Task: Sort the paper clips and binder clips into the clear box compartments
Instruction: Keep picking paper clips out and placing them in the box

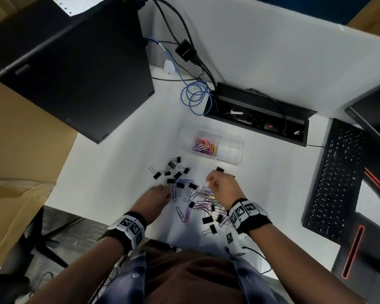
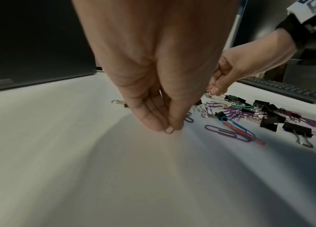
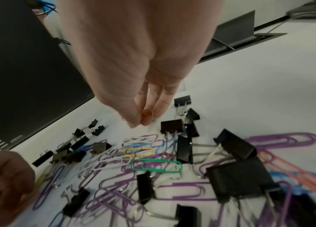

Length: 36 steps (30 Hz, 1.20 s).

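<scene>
Wrist views alone show both hands (image 2: 153,86) (image 3: 133,69) pinched, seemingly on pink paper clips (image 3: 147,117).

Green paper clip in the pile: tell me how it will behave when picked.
The green paper clip is thin bent wire, so probably light. It lies flat on the white desk, so likely hard to pinch. Purple paper clips overlap it and may snag and drag along.

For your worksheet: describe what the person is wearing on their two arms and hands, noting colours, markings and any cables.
Both hands are bare, with no gloves or rings showing. The left wrist band is black, carrying white blocks printed with square black-and-white code markers. The right wrist band matches it, and a white box with another marker hangs beneath it, trailing a thin black cable. The forearms are uncovered.
</scene>
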Available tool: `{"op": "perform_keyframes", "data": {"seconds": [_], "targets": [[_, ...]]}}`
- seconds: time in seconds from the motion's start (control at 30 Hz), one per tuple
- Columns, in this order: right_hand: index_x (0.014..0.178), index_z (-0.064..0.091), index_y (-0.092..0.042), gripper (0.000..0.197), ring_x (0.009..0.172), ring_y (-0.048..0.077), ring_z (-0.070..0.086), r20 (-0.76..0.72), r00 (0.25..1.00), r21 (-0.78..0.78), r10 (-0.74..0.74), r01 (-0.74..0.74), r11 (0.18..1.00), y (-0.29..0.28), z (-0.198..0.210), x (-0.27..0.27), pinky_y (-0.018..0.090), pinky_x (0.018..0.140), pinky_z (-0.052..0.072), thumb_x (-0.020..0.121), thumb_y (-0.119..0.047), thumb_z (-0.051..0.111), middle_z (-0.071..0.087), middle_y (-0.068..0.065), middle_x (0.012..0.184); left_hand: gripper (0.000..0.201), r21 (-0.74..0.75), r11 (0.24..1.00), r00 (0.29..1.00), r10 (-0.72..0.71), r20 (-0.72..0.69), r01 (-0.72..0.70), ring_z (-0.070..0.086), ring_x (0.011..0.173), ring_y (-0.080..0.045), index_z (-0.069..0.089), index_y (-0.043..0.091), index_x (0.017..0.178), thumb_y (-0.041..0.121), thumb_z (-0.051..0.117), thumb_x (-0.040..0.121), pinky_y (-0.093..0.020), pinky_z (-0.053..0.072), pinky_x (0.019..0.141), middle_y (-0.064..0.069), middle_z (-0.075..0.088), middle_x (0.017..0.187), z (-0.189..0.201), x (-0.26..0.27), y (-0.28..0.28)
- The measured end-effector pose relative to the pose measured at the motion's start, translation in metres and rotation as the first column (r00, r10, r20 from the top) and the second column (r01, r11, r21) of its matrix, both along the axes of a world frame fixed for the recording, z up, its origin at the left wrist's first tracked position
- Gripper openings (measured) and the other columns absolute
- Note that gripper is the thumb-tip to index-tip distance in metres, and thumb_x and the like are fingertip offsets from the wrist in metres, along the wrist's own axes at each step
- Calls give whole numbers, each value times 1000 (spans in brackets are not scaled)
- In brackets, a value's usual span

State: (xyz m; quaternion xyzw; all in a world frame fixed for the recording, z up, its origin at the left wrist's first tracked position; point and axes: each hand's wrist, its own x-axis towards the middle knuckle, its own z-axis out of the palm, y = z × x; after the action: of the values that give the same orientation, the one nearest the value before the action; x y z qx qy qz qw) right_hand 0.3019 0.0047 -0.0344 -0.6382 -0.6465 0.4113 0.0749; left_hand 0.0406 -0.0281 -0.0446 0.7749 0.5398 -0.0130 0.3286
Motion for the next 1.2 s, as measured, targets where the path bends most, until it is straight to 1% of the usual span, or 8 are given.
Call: {"op": "perform_keyframes", "data": {"seconds": [0.1, 0.27, 0.43, 0.57, 0.7, 0.83, 1.0, 1.2], "targets": [[114, 64, -14, 33, 82, 15, 58, -47, 998, 29, -33, 35, 999, 0, -1, 0, 23, 78, 47, 92, 1, 46, 60, 2, 94, 11, -32, 998, 999, 48, 1, -48, 56, 81, -31, 54, 9, 98, 18, 48, 94, -40, 47, 72, -11, 57, 90, -3, -2, 0], [101, 59, -12, 25, 67, 11, 51, -73, 991, -38, -108, 105, 994, 2, 4, -10, 19, 62, 40, 93, -2, 38, 54, 1, 90, 9, -115, 974, 972, 210, 105, -198, 50, 75, -18, 54, 11, 92, 5, 49, 87, -27, 42, 72, -5, 48, 94, 0, -5, 2], [104, 61, -15, 20, 91, 19, 51, 181, 966, -89, 184, -170, 981, -1, -6, -13, 32, 83, 46, 88, -26, 63, 45, 0, 97, 14, -160, 895, 880, 441, 178, -416, 39, 60, -12, 40, 13, 78, 4, 48, 85, -21, 27, 52, 0, 46, 74, 10, -7, 7], [90, 63, -11, 4, 85, 20, 54, 172, 979, -39, 107, -102, 994, -6, -16, -17, 37, 83, 51, 88, -14, 62, 47, 2, 94, 9, -266, 779, 780, 613, 128, -569, 47, 64, -19, 43, 8, 88, 15, 45, 92, -26, 32, 52, -8, 56, 80, 8, -5, 14], [82, 61, -15, 8, 87, 18, 51, 143, 986, 8, 88, -90, 996, -10, -20, -16, 29, 79, 46, 88, -11, 61, 49, 0, 88, 35, -186, 860, 870, 490, 45, -475, 49, 78, -18, 48, 12, 101, 39, 64, 85, -28, 37, 68, -1, 51, 96, 0, -7, 15], [77, 50, -28, 22, 82, 22, 54, 12, 999, 70, -51, 50, 996, -15, -20, -14, 30, 72, 45, 92, -12, 55, 58, -2, 81, 22, -83, 928, 926, 369, 81, -363, 51, 82, -19, 56, 11, 103, 29, 61, 90, -25, 38, 75, -3, 50, 104, 0, -2, 12], [91, 49, -18, 13, 73, 21, 57, -151, 973, 137, -174, 195, 971, -20, -8, -18, 26, 66, 46, 97, -9, 42, 57, 4, 86, 17, -154, 924, 933, 358, 22, -351, 57, 92, -33, 54, 0, 99, 15, 52, 91, -36, 46, 80, -16, 49, 106, -1, 3, 15], [111, 61, -9, 27, 89, 13, 53, -143, 960, 58, -241, 252, 966, -18, -2, -25, 10, 77, 37, 102, -11, 35, 59, 3, 104, 18, -249, 870, 864, 472, 175, -425, 46, 60, -16, 41, 11, 78, 9, 57, 85, -24, 35, 52, -4, 52, 69, 8, -7, 11]]}}
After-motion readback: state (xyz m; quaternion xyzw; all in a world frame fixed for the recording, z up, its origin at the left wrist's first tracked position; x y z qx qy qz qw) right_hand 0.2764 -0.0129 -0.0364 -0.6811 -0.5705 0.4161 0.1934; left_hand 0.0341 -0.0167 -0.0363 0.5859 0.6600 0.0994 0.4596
